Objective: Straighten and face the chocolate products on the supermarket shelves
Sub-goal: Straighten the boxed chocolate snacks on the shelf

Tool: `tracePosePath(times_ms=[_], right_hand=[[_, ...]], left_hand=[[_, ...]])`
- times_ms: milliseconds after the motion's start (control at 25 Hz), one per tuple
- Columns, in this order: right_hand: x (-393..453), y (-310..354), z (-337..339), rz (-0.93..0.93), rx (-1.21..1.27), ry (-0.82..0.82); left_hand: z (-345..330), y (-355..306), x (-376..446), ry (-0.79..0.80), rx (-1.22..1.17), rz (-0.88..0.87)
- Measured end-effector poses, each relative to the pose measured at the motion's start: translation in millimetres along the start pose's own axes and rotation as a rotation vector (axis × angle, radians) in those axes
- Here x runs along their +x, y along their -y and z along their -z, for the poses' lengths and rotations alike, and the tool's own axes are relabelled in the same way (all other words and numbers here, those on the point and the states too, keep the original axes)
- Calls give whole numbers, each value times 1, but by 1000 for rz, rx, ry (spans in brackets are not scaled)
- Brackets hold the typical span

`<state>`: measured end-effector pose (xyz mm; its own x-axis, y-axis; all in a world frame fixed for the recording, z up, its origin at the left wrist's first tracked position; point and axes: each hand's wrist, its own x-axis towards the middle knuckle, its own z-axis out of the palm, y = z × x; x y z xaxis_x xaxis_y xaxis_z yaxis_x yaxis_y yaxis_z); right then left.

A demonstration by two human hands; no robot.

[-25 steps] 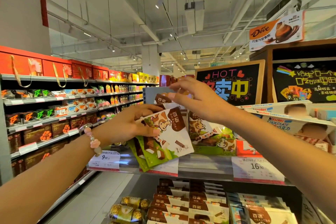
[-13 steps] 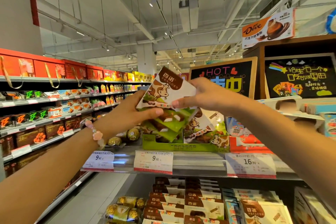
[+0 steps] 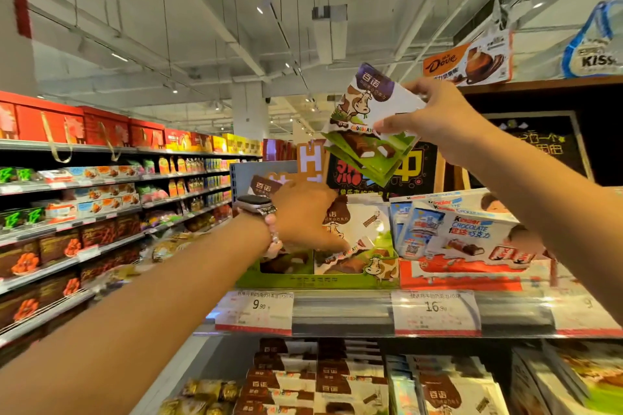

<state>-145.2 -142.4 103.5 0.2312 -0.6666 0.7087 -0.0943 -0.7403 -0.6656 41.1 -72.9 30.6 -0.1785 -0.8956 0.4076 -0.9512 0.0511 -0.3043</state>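
Chocolate packs (image 3: 365, 126), a fanned handful, hang above the shelf (image 3: 354, 312), pinched by the right hand (image 3: 435, 118). Left hand (image 3: 305, 216) reaches into the green tray (image 3: 303, 280), fingers curled on a pack (image 3: 357, 229) there.

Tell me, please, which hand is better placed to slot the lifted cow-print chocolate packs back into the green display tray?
Probably the right hand: it grips the lifted packs above the green display tray. The left hand rests on packs there.

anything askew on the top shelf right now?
Yes. The cow-print chocolate packs in the green tray lean at angles, not facing front. The right hand holds more packs up off the shelf.
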Motion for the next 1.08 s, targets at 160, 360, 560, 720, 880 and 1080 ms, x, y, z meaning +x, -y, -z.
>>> tracePosePath(times_ms=[160,360,560,720,880,1080], right_hand=[[-1,-12,4,37,16,-16],[0,-23,3,65,96,-48],[2,-30,-8,77,167,-1],[4,-34,-19,61,124,88],[7,-31,-17,-31,90,260],[10,-36,-22,-10,159,244]], left_hand=[[-3,4,12,67,-18,-16],[-1,7,9,-11,-150,-10],[4,7,7,14,-300,-15],[6,6,-2,40,-418,-54],[8,5,-9,-30,-511,-34],[13,5,-14,-130,-625,32]])
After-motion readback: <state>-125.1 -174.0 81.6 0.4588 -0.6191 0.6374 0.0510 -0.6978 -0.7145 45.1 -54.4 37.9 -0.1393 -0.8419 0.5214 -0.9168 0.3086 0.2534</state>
